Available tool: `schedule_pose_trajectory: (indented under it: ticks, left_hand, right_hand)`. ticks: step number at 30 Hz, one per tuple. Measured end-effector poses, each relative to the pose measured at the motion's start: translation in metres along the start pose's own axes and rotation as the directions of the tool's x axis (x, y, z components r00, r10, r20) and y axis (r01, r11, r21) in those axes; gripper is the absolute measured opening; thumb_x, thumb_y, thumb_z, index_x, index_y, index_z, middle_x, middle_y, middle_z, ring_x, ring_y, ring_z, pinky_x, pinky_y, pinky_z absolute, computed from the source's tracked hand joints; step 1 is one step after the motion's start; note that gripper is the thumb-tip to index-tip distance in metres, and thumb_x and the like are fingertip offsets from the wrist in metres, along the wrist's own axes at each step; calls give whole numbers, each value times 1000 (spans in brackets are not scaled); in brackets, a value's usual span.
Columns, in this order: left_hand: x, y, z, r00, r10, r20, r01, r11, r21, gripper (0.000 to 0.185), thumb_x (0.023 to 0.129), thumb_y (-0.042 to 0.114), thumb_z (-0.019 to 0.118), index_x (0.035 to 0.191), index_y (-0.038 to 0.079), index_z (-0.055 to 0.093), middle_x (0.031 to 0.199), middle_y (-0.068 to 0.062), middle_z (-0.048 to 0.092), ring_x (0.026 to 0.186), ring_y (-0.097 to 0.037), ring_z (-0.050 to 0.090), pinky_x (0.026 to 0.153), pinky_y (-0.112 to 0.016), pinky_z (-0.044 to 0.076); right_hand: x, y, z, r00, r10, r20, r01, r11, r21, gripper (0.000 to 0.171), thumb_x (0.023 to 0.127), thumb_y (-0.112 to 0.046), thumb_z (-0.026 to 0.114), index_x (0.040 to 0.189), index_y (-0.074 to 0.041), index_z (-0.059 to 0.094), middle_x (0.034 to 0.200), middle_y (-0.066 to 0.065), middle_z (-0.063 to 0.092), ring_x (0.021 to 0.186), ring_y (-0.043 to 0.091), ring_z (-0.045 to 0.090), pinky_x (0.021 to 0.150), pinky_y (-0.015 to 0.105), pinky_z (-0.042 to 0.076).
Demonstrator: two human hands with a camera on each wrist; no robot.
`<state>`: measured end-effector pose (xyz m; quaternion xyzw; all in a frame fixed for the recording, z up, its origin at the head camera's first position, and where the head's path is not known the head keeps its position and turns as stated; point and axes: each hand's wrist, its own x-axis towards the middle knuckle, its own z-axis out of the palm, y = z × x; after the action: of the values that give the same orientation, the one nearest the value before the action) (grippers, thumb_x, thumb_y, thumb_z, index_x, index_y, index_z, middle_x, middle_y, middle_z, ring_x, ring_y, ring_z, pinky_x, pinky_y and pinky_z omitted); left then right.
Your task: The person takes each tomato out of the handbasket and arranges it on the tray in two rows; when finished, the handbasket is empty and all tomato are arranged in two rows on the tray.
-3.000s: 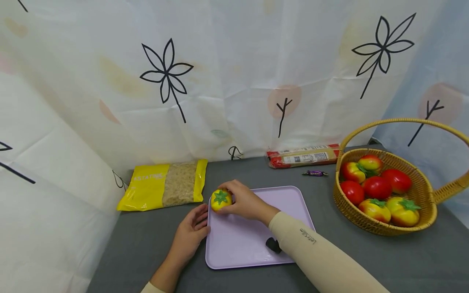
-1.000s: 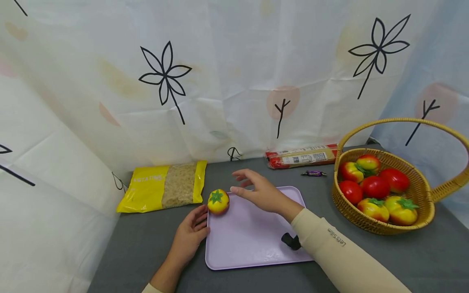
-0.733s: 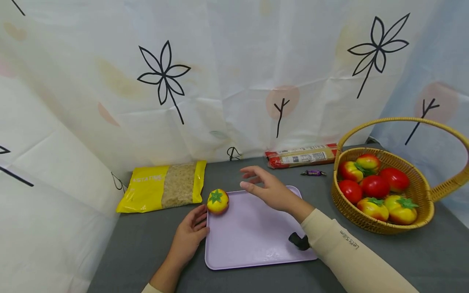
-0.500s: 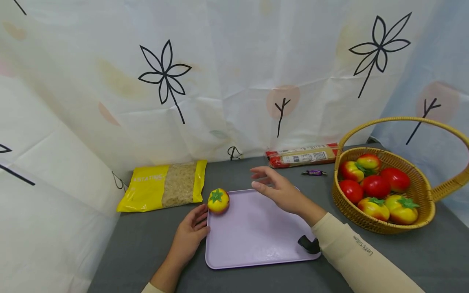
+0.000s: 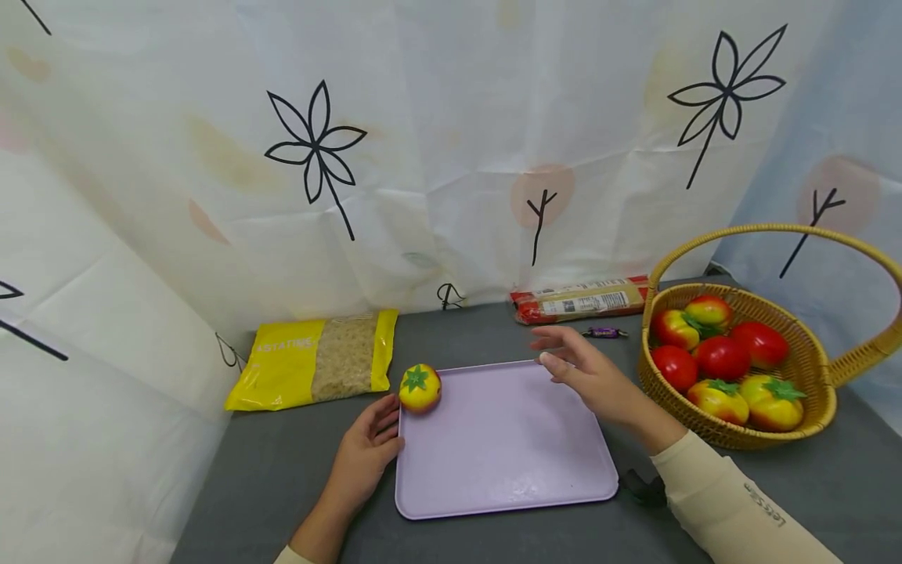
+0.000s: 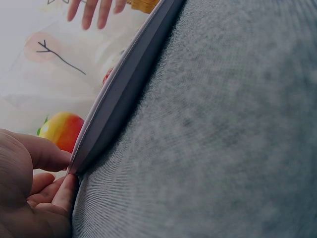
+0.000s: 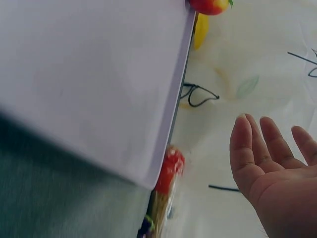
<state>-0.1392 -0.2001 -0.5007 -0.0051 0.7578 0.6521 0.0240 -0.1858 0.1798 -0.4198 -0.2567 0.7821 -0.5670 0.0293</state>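
Observation:
A lilac tray [image 5: 503, 439] lies on the grey table. At its far left corner sits a yellow-and-red fruit with a green star-shaped top [image 5: 420, 388]. My left hand [image 5: 362, 450] holds the tray's left edge; in the left wrist view its thumb [image 6: 47, 153] lies over the rim and the fingers are against the side. My right hand [image 5: 592, 376] hovers empty over the far right corner of the tray, fingers loosely extended and apart from the fruit. The right wrist view shows those fingers [image 7: 277, 144] spread, with nothing in them.
On the right stands a wicker basket [image 5: 658, 399] with a tall handle, holding several red and yellow fruits. A yellow bag [image 5: 310, 360] lies back left. At the back are a red-ended packet [image 5: 581, 301] and a purple-wrapped candy [image 5: 604, 333]. Patterned cloth hangs behind.
My right hand let go of the fruit at the tray's far left corner and moved right, across the tray. My left hand has stayed at the left edge.

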Motion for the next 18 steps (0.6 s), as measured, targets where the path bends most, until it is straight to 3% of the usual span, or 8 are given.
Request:
schedule_pose_trajectory:
  ticks: [5,10,18]
  left_hand:
    - [0,-1,0,1000,6,1,-6,1000,-1,70,94,-16,68,159,-6,46,157,-24,52,140,-39,55,110,-36,51]
    - [1,-2,-1,1000,22,0,-22,1000,0,69,94,-17,68,158,-7,46,156,-26,52,140,-41,55,109,-36,52]
    - [0,-1,-1,1000,6,4,-6,1000,-6,69,94,-16,69,159,-5,47,157,-24,52,140,-38,56,110,-37,51]
  right_hand:
    - [-12,-4,-20,999,-9,-30,10,999,33,47,114,-14,51,159,-1,41,149,26,53,132,49,57,99,45,58]
    - [-22,-7,-38,997,-42,-71,44,998,33,45,114,-10,48,158,-1,42,148,27,54,129,34,62,96,36,60]
    - [-40,-5,-66,992,-57,-112,54,998,-23,43,117,-11,40,160,-12,45,144,3,60,126,20,65,94,32,60]
